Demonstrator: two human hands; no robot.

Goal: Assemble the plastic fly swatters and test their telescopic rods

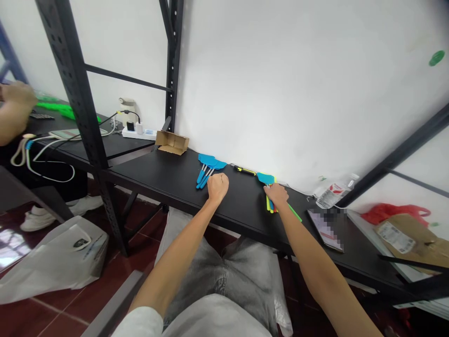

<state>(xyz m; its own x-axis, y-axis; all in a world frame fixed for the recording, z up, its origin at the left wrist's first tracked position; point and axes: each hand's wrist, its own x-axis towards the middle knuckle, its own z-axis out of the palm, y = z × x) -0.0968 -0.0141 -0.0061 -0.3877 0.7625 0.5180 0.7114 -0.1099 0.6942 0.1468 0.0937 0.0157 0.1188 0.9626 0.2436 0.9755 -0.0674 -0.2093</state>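
Note:
Blue spatulas (209,161) with flat heads, silvery necks and blue handles lie fanned out on the black table. Just right of their handles, my left hand (218,186) is closed in a fist, with nothing visible sticking out of it. Farther right, my right hand (277,194) is closed over a bunch of coloured spatulas (265,178). A blue head shows beyond its fingers, and yellow, blue, red and green handles poke out below. The palm hides the middle of the bunch. Between the two groups, a black and yellow pen-like tool (245,170) lies near the wall.
An open cardboard box (172,142) stands at the back left, near a white power strip (139,134). To the right are a plastic bottle (335,193) and a phone (326,230). A metal rack post (75,84) rises at left; beyond it is another person's hand (19,100).

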